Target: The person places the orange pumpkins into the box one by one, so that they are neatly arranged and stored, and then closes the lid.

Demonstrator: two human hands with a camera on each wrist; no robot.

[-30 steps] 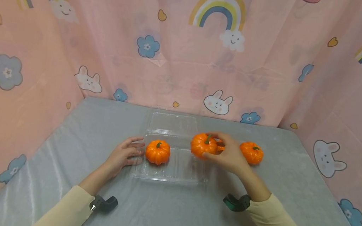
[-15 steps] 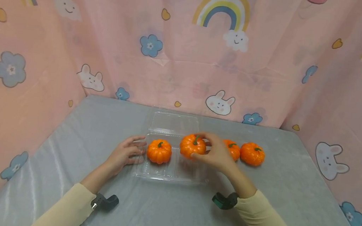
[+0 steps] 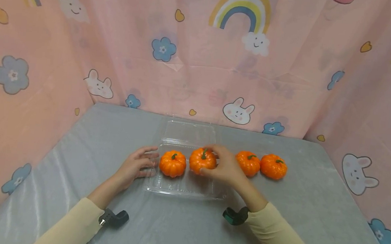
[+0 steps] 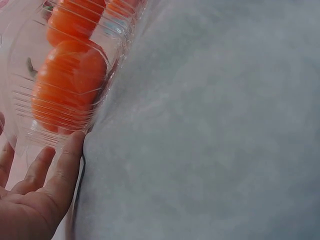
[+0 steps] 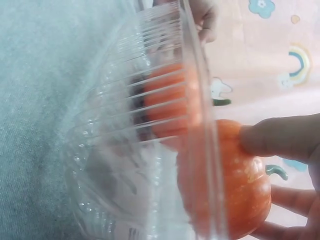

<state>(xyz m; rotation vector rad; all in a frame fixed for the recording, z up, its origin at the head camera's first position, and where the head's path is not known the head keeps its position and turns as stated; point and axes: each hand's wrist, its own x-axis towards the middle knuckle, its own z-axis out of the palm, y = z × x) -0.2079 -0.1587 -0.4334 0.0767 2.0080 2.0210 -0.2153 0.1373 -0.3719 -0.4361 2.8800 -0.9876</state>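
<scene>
left hand (image 3: pixel 137 166): fingers extended, touching the left edge of the clear container (image 3: pixel 184 193). first pumpkin (image 3: pixel 172 165): sits inside, near that edge. second pumpkin (image 3: pixel 200 162): at rim level, gripped by the right hand (image 3: pixel 225 166); room remains toward the front edge. third pumpkin (image 3: pixel 248 165), fourth pumpkin (image 3: pixel 273 167): beyond the right edge.
</scene>
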